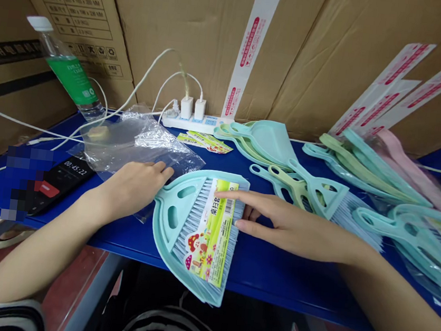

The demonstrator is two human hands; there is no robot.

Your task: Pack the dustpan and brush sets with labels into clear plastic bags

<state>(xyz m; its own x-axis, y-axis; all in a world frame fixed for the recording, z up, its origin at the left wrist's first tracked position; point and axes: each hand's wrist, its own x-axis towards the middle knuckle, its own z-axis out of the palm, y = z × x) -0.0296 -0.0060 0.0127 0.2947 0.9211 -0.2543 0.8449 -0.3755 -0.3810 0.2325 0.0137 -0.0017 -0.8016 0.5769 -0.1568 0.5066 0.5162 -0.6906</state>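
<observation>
A mint-green dustpan (160, 222) lies at the table's front edge with a matching hand brush (193, 210) nested in it. Across the bristles is a yellow-green printed label card (212, 233). My left hand (138, 190) is closed around the handle end, which it hides. My right hand (278, 220) rests at the card's upper right, index finger stretched onto it and thumb apart near the bristle edge; its other fingers curl underneath. A clear plastic bag (127, 144) lies beyond my left hand.
Loose dustpans (273, 139) and brushes (330, 199) lie behind my right hand. Bagged sets (408, 229) are at the right. Spare label cards (205, 141), a power strip (189, 123) with cables, a bottle (71, 74) and a phone (61, 182) stand or lie around. Cardboard boxes (203, 36) line the back.
</observation>
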